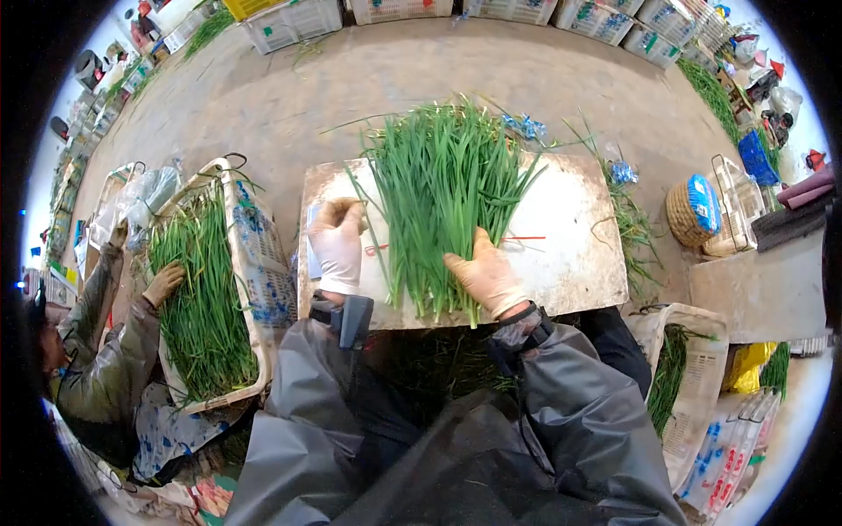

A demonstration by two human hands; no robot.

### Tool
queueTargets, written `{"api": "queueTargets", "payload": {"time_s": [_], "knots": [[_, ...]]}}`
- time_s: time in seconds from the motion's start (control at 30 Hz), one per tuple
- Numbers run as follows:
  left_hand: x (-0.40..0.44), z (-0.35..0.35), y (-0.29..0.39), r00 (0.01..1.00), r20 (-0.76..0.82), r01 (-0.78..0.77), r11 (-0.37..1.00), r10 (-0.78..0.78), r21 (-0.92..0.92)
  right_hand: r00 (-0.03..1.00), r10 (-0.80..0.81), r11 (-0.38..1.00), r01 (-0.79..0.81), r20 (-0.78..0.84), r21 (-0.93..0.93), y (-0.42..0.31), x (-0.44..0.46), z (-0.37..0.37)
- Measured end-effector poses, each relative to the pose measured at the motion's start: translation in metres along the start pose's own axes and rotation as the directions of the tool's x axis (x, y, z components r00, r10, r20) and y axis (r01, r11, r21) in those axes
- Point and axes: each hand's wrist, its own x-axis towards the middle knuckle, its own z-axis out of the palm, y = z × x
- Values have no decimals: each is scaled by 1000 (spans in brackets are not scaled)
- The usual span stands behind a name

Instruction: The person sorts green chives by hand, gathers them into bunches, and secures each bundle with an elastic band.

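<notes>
A thick bunch of long green garlic chives (447, 193) lies on a worn white board (574, 232) in front of me, cut ends toward my body. My right hand (487, 273), in a pale thin glove, grips the lower right of the bunch, thumb across the stalks. Just left of the chives, my left hand (338, 245), gloved too, is raised with its fingers curled together; whatever they might hold is hidden. A thin red tie (524, 238) shows on both sides of the bunch, its middle covered by the stalks.
At left, a co-worker's gloved hand (165, 282) rests on chives in a white crate (241, 289). Another crate (693, 386) stands at lower right, near a woven basket (688, 215). Blue ties (526, 127) lie beyond the board. Stacked crates (298, 24) line the far side.
</notes>
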Motion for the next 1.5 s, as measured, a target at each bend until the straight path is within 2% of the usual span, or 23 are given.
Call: {"api": "queueTargets", "payload": {"time_s": [0.03,0.1,0.17,0.2,0.23,0.3,0.33,0.43,0.47,0.57,0.6,0.73,0.83,0.97,1.0,1.1,1.17,1.2,1.3,1.33,1.37,1.43,1.5], "knots": [[2,-10,-2,992,117,-81,959,50,272,1000,-15,1000,15,-6,-12,-3,0,2],[-1,-34,-6,932,361,-299,653,42,696,998,-52,999,51,-45,-15,-1,5,9],[-9,-54,-20,841,474,-410,267,-259,872,997,-44,999,45,-71,18,3,12,15],[-13,-59,-16,762,511,-443,257,-397,859,994,-56,998,59,-92,34,4,14,17],[-17,-63,-11,664,532,-475,252,-526,843,997,-30,1000,30,-70,-2,4,17,19],[-28,-65,-16,637,560,-458,324,-529,827,999,23,997,-26,-35,-76,7,23,23],[-32,-64,-19,622,577,-451,361,-529,816,998,-23,991,16,-53,-131,9,23,26],[-43,-55,-23,690,554,-441,336,-467,832,1000,-11,960,3,-26,-281,9,25,23],[-44,-52,-22,698,535,-393,370,-475,842,997,-72,940,56,-35,-336,17,28,24],[-47,-35,-24,733,543,-360,443,-409,821,999,-38,903,28,-14,-429,5,26,8],[-50,-31,-29,758,574,-359,537,-309,763,1000,16,898,-5,22,-440,-6,25,-2],[-53,-12,-54,868,447,-200,673,-215,712,999,30,946,-35,-22,-324,-6,30,-10],[-56,1,-55,884,413,-93,783,-219,615,998,-65,959,64,7,-277,22,48,0],[-62,17,-36,873,391,23,827,-290,562,993,12,994,-24,119,102,22,63,4],[-62,18,-39,868,405,11,827,-287,562,996,-12,992,0,92,128,25,67,7],[-62,21,-49,866,433,-41,829,-249,558,997,-68,993,70,30,-96,23,75,9],[-65,24,-58,881,432,-89,826,-196,557,995,2,999,3,101,-44,15,70,1],[-70,28,-34,857,438,10,857,-272,515,990,34,999,-31,139,-21,10,68,-3],[-78,45,-11,877,391,-31,780,-279,625,987,-9,999,0,163,53,18,69,-6],[-77,48,-3,858,395,19,789,-328,614,988,29,970,-65,155,235,13,61,-14],[-75,50,-7,876,367,14,777,-313,630,997,44,949,-61,62,308,12,56,-20],[-75,56,-27,905,316,5,751,-284,661,999,34,972,-24,-41,236,25,53,-34],[-74,57,-52,932,293,-17,784,-212,620,996,90,965,-90,9,248,32,37,-42]]}}
